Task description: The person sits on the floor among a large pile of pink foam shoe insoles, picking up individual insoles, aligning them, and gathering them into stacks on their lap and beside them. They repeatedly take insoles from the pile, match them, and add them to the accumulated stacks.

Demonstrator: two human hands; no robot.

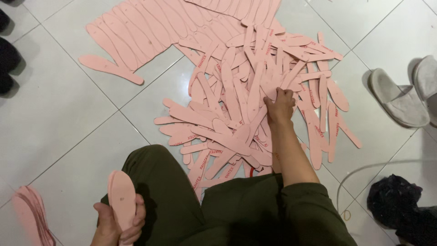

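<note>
Two hands engaged: my left hand (119, 223) grips a pink insole stack (122, 200) upright beside my knee, while my right hand (278, 105), nearer the loose insole pile (246, 91), closes its fingers on one insole lying lengthwise away from me.

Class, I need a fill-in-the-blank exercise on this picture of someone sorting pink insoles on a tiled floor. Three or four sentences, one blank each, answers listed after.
1. The left hand holds a small stack of insoles whose colour is ____.
2. The right hand reaches into the loose ____ of insoles on the floor.
3. The floor is covered with white ____.
4. At the right edge lies a pair of grey ____.

Missing words: pink; pile; tiles; slippers
</note>
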